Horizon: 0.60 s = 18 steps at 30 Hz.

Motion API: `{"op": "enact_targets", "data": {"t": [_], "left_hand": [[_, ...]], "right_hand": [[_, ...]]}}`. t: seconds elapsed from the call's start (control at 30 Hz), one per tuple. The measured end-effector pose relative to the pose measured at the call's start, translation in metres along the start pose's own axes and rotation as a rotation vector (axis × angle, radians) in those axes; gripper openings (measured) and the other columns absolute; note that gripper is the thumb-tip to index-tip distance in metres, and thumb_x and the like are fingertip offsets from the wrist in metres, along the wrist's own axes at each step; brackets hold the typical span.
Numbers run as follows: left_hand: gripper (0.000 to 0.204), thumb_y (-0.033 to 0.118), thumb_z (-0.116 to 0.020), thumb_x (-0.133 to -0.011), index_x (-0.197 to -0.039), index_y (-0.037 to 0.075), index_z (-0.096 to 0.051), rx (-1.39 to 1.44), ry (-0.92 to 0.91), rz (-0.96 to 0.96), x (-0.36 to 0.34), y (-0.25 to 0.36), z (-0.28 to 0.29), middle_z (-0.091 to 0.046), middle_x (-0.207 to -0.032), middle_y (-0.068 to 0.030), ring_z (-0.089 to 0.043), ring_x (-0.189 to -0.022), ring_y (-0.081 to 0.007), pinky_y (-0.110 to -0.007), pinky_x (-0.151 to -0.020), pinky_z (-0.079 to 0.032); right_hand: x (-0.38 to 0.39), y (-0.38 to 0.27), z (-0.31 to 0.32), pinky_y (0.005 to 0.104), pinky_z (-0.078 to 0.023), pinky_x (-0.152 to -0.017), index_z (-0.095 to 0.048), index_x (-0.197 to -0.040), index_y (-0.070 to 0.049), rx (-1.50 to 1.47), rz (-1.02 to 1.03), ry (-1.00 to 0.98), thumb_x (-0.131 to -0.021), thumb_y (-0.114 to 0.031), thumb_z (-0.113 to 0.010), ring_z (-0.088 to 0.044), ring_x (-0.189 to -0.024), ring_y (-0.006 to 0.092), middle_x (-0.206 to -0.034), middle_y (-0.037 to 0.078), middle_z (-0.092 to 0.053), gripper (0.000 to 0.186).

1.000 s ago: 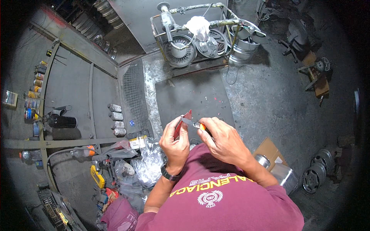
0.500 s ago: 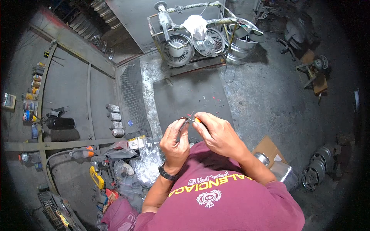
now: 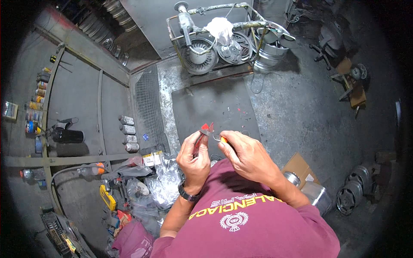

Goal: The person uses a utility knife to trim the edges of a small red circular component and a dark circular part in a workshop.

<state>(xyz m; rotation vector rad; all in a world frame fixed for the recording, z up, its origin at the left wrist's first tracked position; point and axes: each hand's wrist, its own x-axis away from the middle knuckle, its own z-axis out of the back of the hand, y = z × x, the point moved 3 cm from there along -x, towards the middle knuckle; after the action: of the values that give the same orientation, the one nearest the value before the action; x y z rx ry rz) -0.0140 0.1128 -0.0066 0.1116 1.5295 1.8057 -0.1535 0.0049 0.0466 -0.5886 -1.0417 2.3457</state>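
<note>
My left hand (image 3: 192,162) is closed on a small thin piece (image 3: 205,127), dark on one side and red on the other. Part of it sticks up past the fingertips; the rest is hidden in the fingers. To its right, my right hand (image 3: 246,154) grips a small hand tool by its orange handle (image 3: 223,139). The tool's thin metal tip reaches toward the piece; whether they touch I cannot tell. Both hands are in front of my maroon shirt, above a dark mat (image 3: 206,107) with red and pale scraps lying on it.
Ahead stands a metal frame rack (image 3: 211,8) holding a white cloth (image 3: 220,30), with wheel covers (image 3: 198,56) beneath. Spray cans (image 3: 127,130) and clear plastic bags (image 3: 165,180) are at the left. A cardboard box (image 3: 299,165) and more wheel covers (image 3: 350,195) lie to the right.
The piece in my left hand has turned, and more of its red side shows above the fingers. My right hand has shifted slightly down and away with the tool.
</note>
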Motion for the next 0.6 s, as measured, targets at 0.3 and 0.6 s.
{"op": "enact_targets", "data": {"t": [0.3,0.6], "left_hand": [[0.023,-0.005,-0.079,-0.095,-0.118,-0.003,-0.076,0.025,0.013,-0.037,0.0025,-0.0004,-0.0012,-0.079,-0.11,-0.0157,-0.078,-0.097,-0.0227,-0.033,-0.083,-0.061],[0.023,-0.005,-0.079,-0.096,-0.118,-0.001,-0.077,-0.028,-0.058,-0.136,0.0014,0.0096,-0.0008,-0.08,-0.112,-0.016,-0.078,-0.098,-0.0244,-0.034,-0.085,-0.06]], "right_hand": [[-0.0037,-0.0001,0.0007,0.053,-0.054,-0.076,-0.06,-0.115,-0.003,-0.041,-0.005,-0.001,-0.111,-0.025,-0.061,-0.069,-0.09,0.0432,-0.097,0.019,-0.068,0.022],[-0.0094,0.0043,0.0055,0.0506,-0.054,-0.076,-0.062,-0.121,-0.001,-0.094,-0.03,-0.021,-0.111,-0.022,-0.062,-0.069,-0.09,0.0457,-0.1,0.022,-0.068,0.024]]}}
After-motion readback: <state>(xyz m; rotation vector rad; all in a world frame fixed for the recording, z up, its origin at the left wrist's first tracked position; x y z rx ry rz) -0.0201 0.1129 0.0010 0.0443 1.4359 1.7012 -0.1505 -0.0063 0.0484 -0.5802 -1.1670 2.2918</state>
